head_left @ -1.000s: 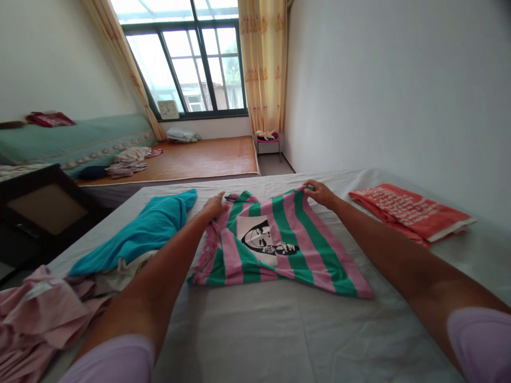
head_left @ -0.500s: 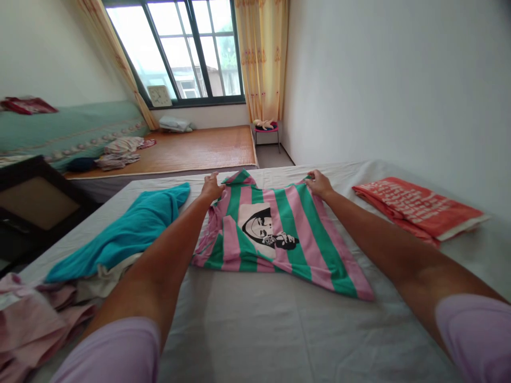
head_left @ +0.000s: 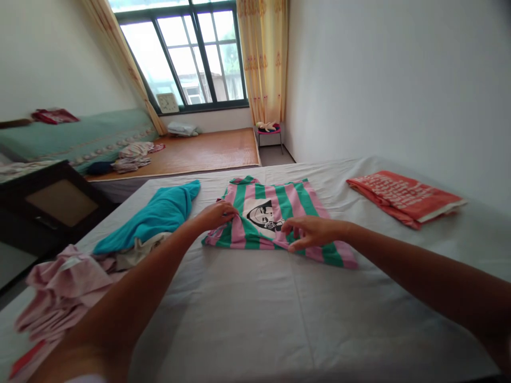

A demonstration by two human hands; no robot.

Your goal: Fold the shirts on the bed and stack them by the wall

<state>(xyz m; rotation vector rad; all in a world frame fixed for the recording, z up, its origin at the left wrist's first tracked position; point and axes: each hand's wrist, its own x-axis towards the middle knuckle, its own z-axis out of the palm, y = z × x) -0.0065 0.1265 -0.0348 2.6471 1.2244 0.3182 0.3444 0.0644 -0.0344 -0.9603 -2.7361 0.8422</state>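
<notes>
A pink-and-green striped shirt (head_left: 297, 199) with a black-and-white face print lies spread on the white bed sheet (head_left: 239, 303). Its left side is bunched and its lower edge is uneven. At that bunched side, my left hand (head_left: 219, 215) is closed, pinching a fold of the cloth between thumb and fingers. Over the lower middle of the shirt hovers my right hand (head_left: 313, 232), thumb and fingers apart, covering part of the print; whether its fingertips touch the cloth is hard to tell.
Left of the shirt lie a turquoise garment (head_left: 155, 215) and a heap of pink clothes (head_left: 67, 290). An orange folded cloth (head_left: 407, 197) with white lettering rests at the right. Beyond are a dark cabinet (head_left: 51, 199), a mat-covered bed (head_left: 215, 149) and a small stool (head_left: 269, 129).
Both hands have left the shirt's upper corners and come nearer. My left hand now pinches the left side; my right hand has opened above the lower middle. The view has shifted slightly.
</notes>
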